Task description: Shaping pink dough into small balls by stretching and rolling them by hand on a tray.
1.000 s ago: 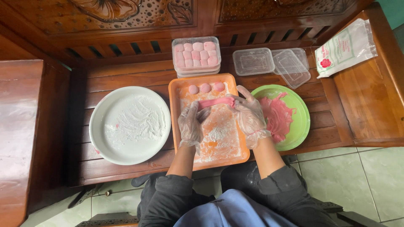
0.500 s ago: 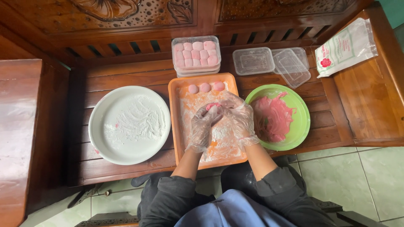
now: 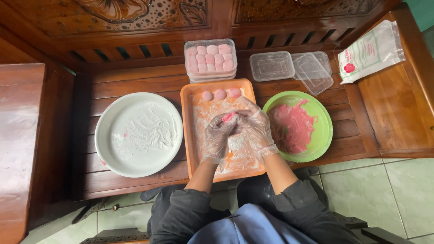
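There, three pink dough balls [image 3: 220, 94] traywards.

Wooden bench [image 3: 135, 81]: white plate [image 3: 139, 134], orange tray [image 3: 190, 131], green bowl [image 3: 323, 131], tubs [image 3: 271, 66].

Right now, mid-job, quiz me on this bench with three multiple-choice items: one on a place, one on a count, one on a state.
1. Where is the white plate of flour?
A. left of the orange tray
B. right of the green plate
C. on the floor

2. How many finished pink balls lie at the tray's far end?
A. one
B. three
C. six

3. What state are the left hand and right hand in?
A. bare and apart
B. gloved, closed together around a pink dough piece
C. resting on the empty clear containers

Answers: 1 A, the white plate sits left of the tray. 2 B, three balls line its far edge. 3 B, clear gloves show, with pink between the fingers.
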